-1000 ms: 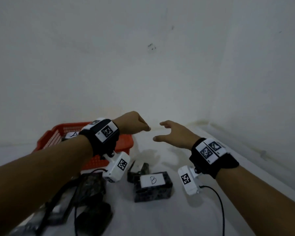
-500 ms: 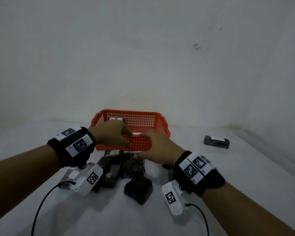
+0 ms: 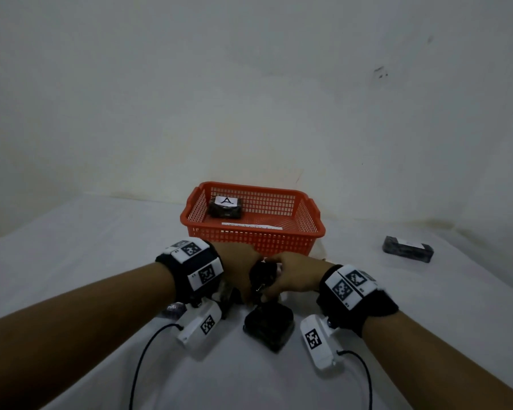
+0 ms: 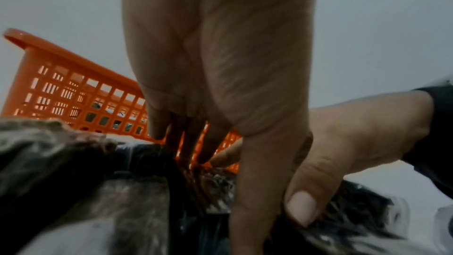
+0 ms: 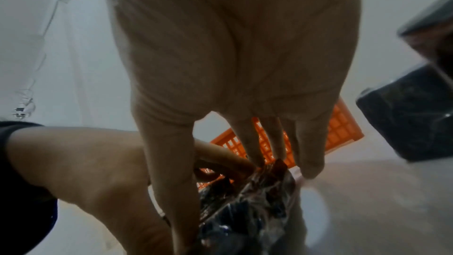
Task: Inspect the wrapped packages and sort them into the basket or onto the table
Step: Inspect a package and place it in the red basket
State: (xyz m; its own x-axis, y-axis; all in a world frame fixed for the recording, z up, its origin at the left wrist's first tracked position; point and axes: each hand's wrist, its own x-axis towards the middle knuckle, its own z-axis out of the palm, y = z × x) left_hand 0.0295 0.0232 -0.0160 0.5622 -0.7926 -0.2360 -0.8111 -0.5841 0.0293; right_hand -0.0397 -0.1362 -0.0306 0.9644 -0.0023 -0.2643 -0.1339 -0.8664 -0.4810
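Note:
A dark plastic-wrapped package (image 3: 262, 275) is held just above the pile in front of the orange basket (image 3: 251, 239). My left hand (image 3: 245, 279) grips its left side and my right hand (image 3: 280, 281) grips its right side. In the left wrist view the left fingers (image 4: 193, 148) curl over the crinkled wrap (image 4: 220, 185), and the right thumb (image 4: 301, 207) presses on it. In the right wrist view the same package (image 5: 247, 210) sits between the right thumb (image 5: 176, 191) and fingers (image 5: 311, 154). No label shows on it. A package marked A (image 3: 225, 207) lies inside the basket.
Another dark package (image 3: 268, 324) lies on the white table just below my hands, with more (image 3: 228, 294) under the left wrist. One labelled package (image 3: 407, 249) sits alone at the right. A white paper strip (image 3: 252, 227) lies in the basket. Walls stand close behind and to the right.
Both hands came down from in front of the basket to the pile and took hold of one dark package between them. The head view swung left, centring the basket.

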